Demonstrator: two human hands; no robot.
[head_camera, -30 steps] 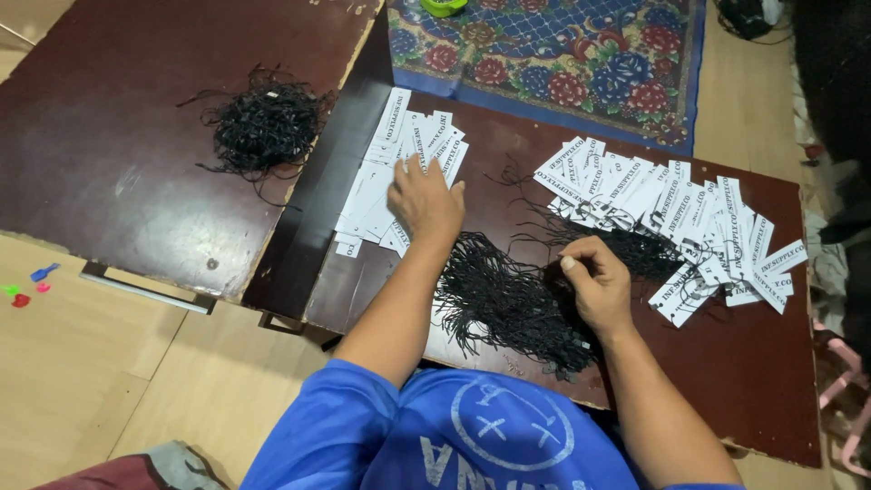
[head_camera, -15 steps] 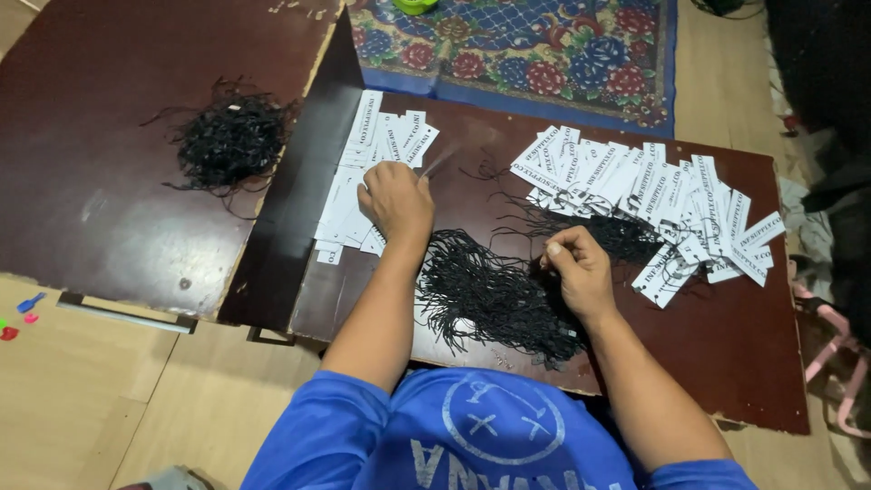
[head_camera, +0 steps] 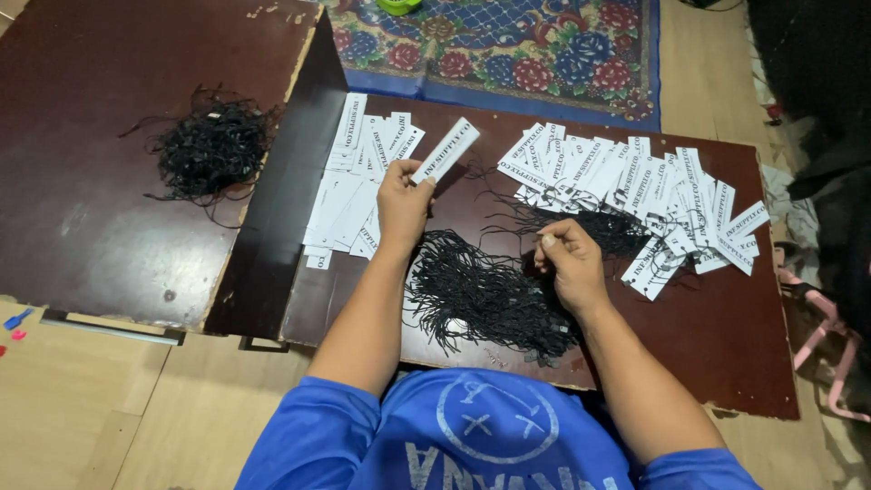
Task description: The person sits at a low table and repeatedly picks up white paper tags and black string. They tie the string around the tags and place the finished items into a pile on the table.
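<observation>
We see the left hand (head_camera: 402, 201) raised over the dark wooden table (head_camera: 726, 345), fingers pinched on one white paper tag (head_camera: 445, 150) — long, narrow, printed in black, tilted up to the right, clear of the table. Just left of that hand lies a fanned stack of white tags (head_camera: 354, 181), near the table's left edge. The right hand (head_camera: 567, 263) sits lower, fingers curled shut on thin black string at the top edge of a loose pile of black strings (head_camera: 485, 295) spread between the two forearms. Right of it, a second, wider spread of white tags (head_camera: 635, 195) overlaps more black string. On the separate brown table (head_camera: 82, 109) to the left there's a tangled bundle of black strings (head_camera: 210, 150) — well apart from both hands. A floral rug (head_camera: 508, 50) lies beyond the tables.
</observation>
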